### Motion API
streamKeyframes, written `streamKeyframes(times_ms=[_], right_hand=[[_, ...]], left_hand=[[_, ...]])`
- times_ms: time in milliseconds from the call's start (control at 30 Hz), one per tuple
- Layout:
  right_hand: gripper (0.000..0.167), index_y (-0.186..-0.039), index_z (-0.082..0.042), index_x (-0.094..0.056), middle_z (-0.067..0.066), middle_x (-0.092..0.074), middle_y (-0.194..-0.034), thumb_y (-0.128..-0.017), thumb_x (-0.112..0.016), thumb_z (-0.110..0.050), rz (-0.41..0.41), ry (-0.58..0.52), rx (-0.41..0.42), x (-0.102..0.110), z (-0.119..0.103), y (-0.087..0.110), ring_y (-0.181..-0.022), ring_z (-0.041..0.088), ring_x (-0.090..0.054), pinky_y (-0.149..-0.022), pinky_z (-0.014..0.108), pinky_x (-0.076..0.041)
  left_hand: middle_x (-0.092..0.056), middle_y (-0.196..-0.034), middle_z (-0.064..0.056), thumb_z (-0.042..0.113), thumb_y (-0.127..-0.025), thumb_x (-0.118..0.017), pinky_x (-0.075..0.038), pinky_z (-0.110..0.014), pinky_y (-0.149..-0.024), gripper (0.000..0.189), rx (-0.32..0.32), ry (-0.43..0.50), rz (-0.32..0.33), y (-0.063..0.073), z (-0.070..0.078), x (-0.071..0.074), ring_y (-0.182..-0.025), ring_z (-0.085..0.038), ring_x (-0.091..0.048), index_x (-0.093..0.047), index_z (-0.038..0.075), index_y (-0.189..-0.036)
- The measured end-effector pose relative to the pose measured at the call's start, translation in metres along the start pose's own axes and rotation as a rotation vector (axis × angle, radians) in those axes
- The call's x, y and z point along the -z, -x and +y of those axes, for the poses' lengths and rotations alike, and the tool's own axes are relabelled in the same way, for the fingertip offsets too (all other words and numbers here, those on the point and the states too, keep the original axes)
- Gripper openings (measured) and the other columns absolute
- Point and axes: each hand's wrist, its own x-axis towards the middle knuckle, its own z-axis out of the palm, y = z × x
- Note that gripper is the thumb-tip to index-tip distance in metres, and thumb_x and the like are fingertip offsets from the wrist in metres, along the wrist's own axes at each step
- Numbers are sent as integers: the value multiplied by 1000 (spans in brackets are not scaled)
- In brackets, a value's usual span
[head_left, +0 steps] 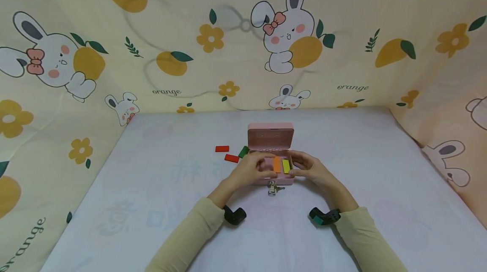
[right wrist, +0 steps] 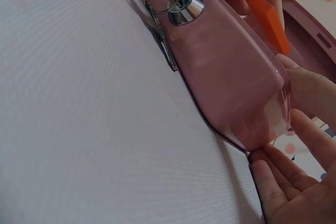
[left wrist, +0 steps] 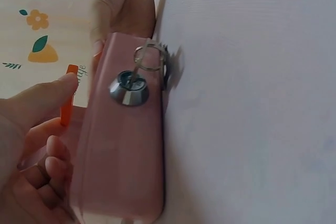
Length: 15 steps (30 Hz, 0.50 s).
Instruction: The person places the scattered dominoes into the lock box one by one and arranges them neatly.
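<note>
Two red blocks [head_left: 222, 148] and a green block [head_left: 243, 151] are seen left of the open pink lockbox [left wrist: 121, 150], where an orange block [head_left: 276, 164] is pinched by the left hand [head_left: 251, 168]. Past a yellow block [head_left: 286, 166], the lockbox's right end is gripped by the right hand's [head_left: 312, 170] fingers.

The counter [head_left: 152, 225], spread with a white covering, bears an open pink box [left wrist: 119, 145] toward its far side, with two red blocks [head_left: 222, 148] and a green block [head_left: 243, 151] lying to the box's left.
</note>
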Motion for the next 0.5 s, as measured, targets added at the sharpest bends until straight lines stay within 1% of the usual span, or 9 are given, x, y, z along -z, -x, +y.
streamKeyframes(times_ms=[100,200,333,500], right_hand=[[70,-147,-2,-34,22,-33,-155,-88,-69,-14,-3,-1,5,0,0,0,-142,44,-34,-114,57,-26],[69,-147,-2,-35,22,-33,-154,-87,-69,-13,-1,-13,2,-1,-1,0,-142,44,-33,-115,57,-26],[69,-146,-2,-35,22,-34,-154,-87,-69,-14,4,-6,-13,-2,-1,-1,-142,45,-33,-115,58,-26],[70,-147,-3,-35,22,-35,-154,-87,-70,-13,4,6,-14,-1,0,-1,-142,45,-34,-114,58,-26]], left_hand=[[-51,-76,-4,30,-81,-77,-31,-16,-60,52,-20,-15,-4,-2,-1,-3,-68,-8,-41,-62,13,-128],[-50,-73,-3,30,-81,-77,-30,-16,-59,52,-23,-24,-8,-4,-2,-5,-66,-7,-41,-62,14,-128],[-48,-70,0,30,-82,-76,-30,-16,-59,51,-5,-56,-4,-6,-1,-7,-65,-7,-41,-62,14,-128],[-46,-68,4,32,-82,-76,-28,-16,-57,49,22,-131,9,-9,0,-9,-63,-7,-41,-63,16,-126]])
